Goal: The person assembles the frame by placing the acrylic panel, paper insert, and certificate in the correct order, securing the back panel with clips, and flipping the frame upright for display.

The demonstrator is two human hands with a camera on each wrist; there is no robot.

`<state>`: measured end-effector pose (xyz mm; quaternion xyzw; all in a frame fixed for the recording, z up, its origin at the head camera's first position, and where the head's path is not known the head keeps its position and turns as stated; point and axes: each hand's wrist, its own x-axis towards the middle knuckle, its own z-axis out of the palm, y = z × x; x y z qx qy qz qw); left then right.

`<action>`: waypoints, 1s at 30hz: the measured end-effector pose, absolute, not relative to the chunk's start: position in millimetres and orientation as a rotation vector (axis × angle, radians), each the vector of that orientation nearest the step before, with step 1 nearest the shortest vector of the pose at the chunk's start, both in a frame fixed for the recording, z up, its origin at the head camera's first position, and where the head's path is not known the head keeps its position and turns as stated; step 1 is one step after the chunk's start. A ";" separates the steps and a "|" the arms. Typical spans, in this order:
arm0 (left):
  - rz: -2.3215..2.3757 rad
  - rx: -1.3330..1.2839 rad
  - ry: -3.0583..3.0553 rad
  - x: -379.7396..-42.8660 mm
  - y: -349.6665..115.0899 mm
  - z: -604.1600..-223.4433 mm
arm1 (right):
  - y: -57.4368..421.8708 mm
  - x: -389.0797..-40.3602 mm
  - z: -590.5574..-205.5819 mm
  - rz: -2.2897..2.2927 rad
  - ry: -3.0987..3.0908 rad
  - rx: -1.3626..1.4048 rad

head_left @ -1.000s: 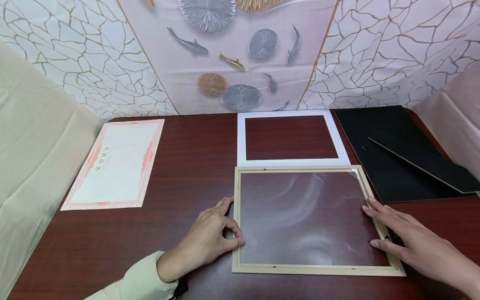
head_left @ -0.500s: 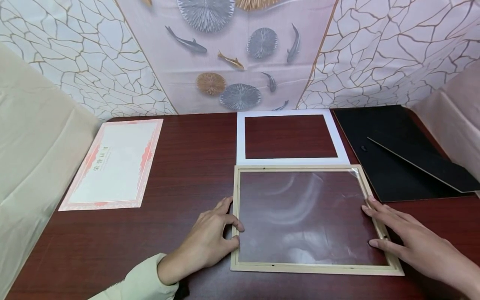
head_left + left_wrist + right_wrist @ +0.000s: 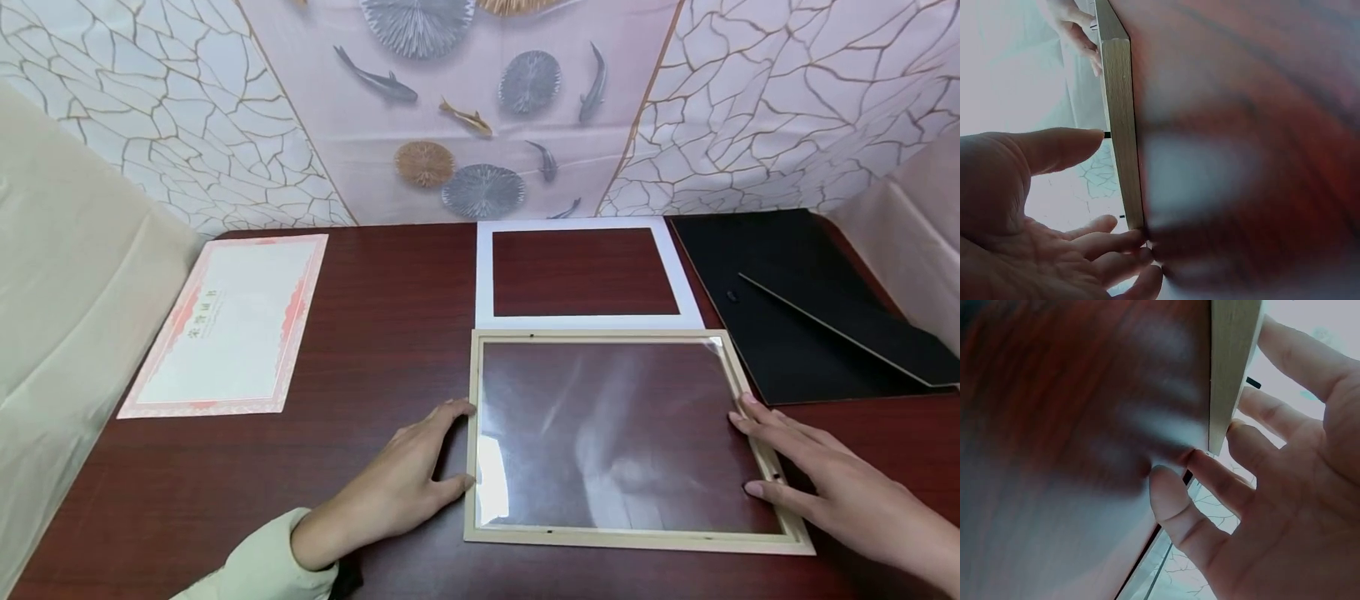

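Observation:
A light wooden picture frame [image 3: 637, 540] lies on the table in front of me, a clear glossy sheet [image 3: 622, 433] set inside it. My left hand [image 3: 393, 483] is at the frame's left side, thumb and fingertips touching that edge with the fingers fairly straight. Across from it, my right hand [image 3: 832, 467] rests on the right side, its thumb and fingertips reaching over the rail onto the inner border. In the left wrist view the frame's side [image 3: 1119, 112] stands by the thumb. The right wrist view shows fingers under and beside the frame edge [image 3: 1232, 369].
Behind the frame lies a white mat board [image 3: 483, 275] with a rectangular opening. To the right is a black backing board [image 3: 810, 350] with a raised stand leg [image 3: 847, 321]. A pink-bordered certificate [image 3: 232, 325] lies at the left on the dark red table [image 3: 225, 475].
My left thumb and index finger have drawn back from over the frame's left rail to its outer edge. A bright reflection now shows on the sheet. The right hand stays put.

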<state>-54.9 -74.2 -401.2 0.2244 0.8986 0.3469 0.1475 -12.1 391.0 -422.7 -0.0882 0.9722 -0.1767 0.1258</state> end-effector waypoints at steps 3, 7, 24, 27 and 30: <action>0.934 0.704 2.578 -53.6 -75.5 -399.2 | 392.4 -10.7 -424.9 -0.546 2.843 -0.277; 0.832 0.748 2.600 -52.5 -74.4 -398.5 | 391.8 -10.2 -424.1 -0.588 2.833 -0.265; 0.735 0.769 2.634 -55.1 -75.6 -396.0 | 393.9 -10.0 -427.4 -0.687 2.815 -0.286; 0.704 0.788 2.639 -56.0 -77.6 -395.1 | 394.1 -13.7 -424.3 -0.644 2.830 -0.313; 0.673 0.819 2.635 -55.9 -79.4 -394.6 | 391.1 -24.1 -411.0 -0.540 2.836 -0.318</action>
